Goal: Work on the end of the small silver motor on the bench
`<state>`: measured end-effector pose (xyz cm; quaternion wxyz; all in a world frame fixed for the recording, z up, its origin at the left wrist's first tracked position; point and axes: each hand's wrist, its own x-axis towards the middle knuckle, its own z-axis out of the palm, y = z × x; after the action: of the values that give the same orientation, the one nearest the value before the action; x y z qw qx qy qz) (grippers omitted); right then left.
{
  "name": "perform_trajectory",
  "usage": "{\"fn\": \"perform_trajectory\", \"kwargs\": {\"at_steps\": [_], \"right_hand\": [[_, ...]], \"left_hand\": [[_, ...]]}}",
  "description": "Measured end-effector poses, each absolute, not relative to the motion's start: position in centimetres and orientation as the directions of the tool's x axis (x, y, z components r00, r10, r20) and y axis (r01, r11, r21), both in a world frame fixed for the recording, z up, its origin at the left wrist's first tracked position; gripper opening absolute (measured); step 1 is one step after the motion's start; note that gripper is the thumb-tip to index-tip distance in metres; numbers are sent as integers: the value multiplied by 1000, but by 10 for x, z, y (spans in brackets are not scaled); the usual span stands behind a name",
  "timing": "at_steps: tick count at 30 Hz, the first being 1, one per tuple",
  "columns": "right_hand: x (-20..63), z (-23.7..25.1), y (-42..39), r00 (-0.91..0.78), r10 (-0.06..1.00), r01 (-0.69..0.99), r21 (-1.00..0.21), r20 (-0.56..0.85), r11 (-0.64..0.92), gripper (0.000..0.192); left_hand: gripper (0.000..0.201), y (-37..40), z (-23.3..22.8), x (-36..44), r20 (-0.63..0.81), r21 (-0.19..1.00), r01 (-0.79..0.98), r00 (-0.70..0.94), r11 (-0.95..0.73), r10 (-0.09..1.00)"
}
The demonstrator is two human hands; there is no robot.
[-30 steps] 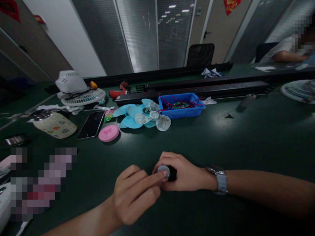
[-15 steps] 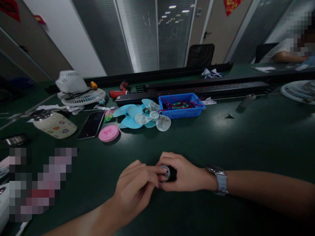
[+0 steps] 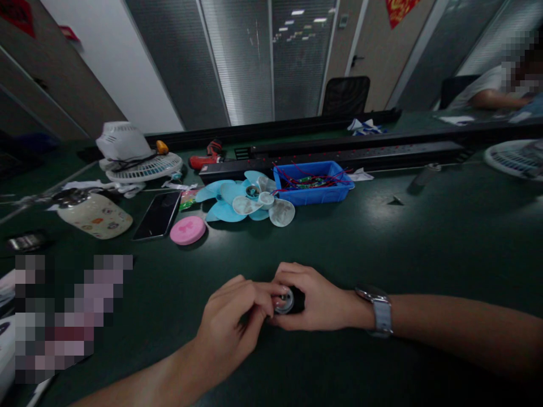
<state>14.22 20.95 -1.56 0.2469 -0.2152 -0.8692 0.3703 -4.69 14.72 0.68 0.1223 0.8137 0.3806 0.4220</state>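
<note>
A small round part (image 3: 285, 300), black-bodied with a silver metal face, sat low on the dark green table (image 3: 424, 237), near its front edge. The right hand (image 3: 316, 299), a watch (image 3: 379, 314) on its wrist, was wrapped around the black body, grasping it. The left hand (image 3: 231, 325) pinched at the silver face with thumb and fingertips. A second earlier, that left hand had pressed one straight finger flat on the face; it had since curled its fingers into a pinch. The right hand had kept its hold, and the part had not moved. Most of the part was hidden by both hands. Whether the left fingers gripped anything small could not be told. Farther back lay pale blue fan blades (image 3: 237, 200) beside a blue bin (image 3: 311, 189).
</note>
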Motion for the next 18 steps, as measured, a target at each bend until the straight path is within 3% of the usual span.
{"fn": "perform_trajectory", "kwargs": {"at_steps": [18], "right_hand": [[141,-17,210,-785,550,183,-742,284,644,24]], "left_hand": [[16,148,6,-45,546,579,511,336,-635,768]]}}
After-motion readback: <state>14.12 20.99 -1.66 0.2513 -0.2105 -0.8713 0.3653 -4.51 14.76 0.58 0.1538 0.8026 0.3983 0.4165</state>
